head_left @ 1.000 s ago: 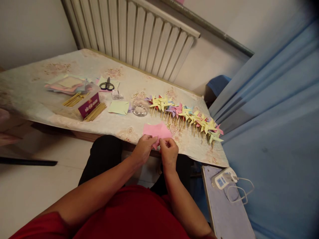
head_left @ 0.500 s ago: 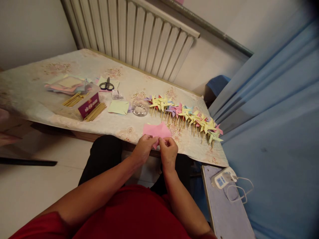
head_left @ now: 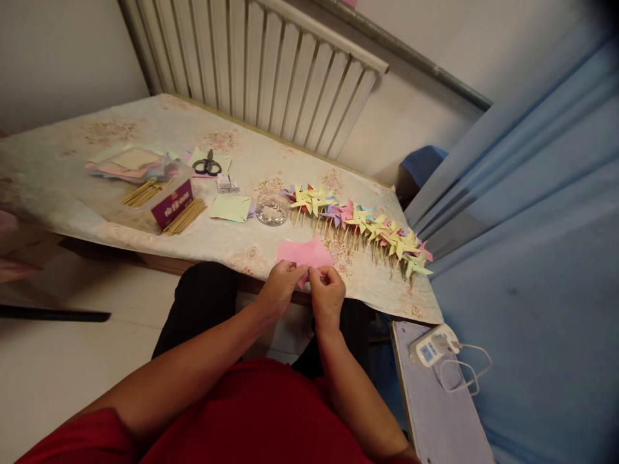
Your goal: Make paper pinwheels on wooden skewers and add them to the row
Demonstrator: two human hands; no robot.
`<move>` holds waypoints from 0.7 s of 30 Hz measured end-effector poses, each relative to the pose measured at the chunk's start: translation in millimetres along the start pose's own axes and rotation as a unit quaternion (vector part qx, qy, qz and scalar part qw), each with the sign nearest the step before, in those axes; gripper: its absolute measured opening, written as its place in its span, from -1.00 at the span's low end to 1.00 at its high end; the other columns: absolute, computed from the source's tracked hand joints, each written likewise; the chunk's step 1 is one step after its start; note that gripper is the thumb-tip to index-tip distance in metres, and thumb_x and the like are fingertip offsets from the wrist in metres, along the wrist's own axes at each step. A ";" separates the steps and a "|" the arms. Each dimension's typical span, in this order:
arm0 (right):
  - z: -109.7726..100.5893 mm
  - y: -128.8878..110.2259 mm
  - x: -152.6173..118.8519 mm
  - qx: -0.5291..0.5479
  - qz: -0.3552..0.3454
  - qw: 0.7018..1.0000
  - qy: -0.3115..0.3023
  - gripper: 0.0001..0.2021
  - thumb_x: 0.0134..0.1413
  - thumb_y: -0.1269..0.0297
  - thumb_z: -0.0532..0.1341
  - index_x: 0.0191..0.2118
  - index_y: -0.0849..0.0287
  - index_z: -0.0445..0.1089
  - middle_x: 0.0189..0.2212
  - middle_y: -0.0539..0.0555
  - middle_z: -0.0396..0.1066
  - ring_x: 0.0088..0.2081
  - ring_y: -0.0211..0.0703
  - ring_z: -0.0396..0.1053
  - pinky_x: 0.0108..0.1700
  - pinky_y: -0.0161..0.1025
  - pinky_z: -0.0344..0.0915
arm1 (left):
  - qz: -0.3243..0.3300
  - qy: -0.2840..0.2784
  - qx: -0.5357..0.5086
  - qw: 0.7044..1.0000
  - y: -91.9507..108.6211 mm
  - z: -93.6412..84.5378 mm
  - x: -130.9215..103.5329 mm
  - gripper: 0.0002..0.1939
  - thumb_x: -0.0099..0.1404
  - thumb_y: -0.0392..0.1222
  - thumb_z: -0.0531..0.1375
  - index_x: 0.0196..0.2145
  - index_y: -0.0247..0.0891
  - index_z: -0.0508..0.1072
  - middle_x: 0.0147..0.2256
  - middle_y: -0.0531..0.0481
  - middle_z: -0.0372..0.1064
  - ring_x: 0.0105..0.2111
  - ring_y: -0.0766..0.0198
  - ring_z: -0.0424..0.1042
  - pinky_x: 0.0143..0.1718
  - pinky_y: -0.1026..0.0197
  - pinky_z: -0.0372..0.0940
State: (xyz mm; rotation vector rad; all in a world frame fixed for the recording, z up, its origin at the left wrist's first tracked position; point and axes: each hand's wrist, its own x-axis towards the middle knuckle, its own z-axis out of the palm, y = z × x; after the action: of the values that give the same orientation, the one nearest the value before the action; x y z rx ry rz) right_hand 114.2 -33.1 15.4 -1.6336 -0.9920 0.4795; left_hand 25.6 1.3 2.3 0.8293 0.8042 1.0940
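A pink paper (head_left: 305, 252) is pinched at its near edge between both hands, over the front edge of the table. My left hand (head_left: 282, 283) grips it from the left, thumb and fingers pressed together. My right hand (head_left: 327, 291) grips it close beside, with its fingertips nearly touching those of my left hand. Beyond the paper lies a round clear dish (head_left: 271, 210) with small metallic pieces. A pile of light green paper squares (head_left: 230, 209) is left of the dish. To the right stretches a row of paper pinwheels (head_left: 360, 219) on thin sticks.
Scissors (head_left: 207, 165) rest on paper near small white boxes (head_left: 227, 183). Farther left are a clear box with a purple label (head_left: 173, 203), loose sticks (head_left: 185, 217) and bagged paper (head_left: 130, 164). A white power strip (head_left: 435, 346) with a cable sits at the lower right.
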 end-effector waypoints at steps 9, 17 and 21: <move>-26.6 -1.8 3.5 0.058 0.001 0.997 0.046 -0.74 -0.06 0.10 0.26 -0.31 0.20 0.42 -0.49 -0.04 0.33 -0.46 -0.25 0.24 -0.37 -0.29 0.21 | -0.010 0.021 -0.021 1.000 3.5 -8.0 4.0 -0.79 0.04 -0.14 0.30 -0.54 -0.28 0.35 -0.57 0.11 0.30 -0.54 0.38 0.25 -0.44 0.28 0.12; -53.3 2.4 47.9 0.115 0.061 0.986 -0.107 -0.69 -0.13 0.03 0.32 -0.40 0.21 0.44 -0.55 -0.06 0.34 -0.49 -0.28 0.21 -0.39 -0.31 0.15 | -0.071 -0.041 0.028 0.996 14.0 -13.8 5.0 -0.80 0.00 -0.15 0.31 -0.52 -0.30 0.38 -0.57 0.06 0.34 -0.54 0.36 0.29 -0.46 0.29 0.13; -47.9 4.0 50.6 0.168 0.134 0.951 -0.223 -0.68 -0.25 0.04 0.39 -0.49 0.20 0.40 -0.65 -0.13 0.25 -0.58 -0.35 0.09 -0.48 -0.35 0.02 | -0.087 -0.070 0.064 0.992 17.2 -15.8 3.0 -0.80 0.00 -0.14 0.30 -0.47 -0.31 0.40 -0.54 0.05 0.37 -0.53 0.35 0.31 -0.46 0.28 0.14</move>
State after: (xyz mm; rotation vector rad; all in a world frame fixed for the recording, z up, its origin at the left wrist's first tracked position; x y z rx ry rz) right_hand 179.9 -21.0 35.6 -1.3781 -0.9477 1.1773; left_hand 5.5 11.0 9.6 0.9159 0.8187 0.8269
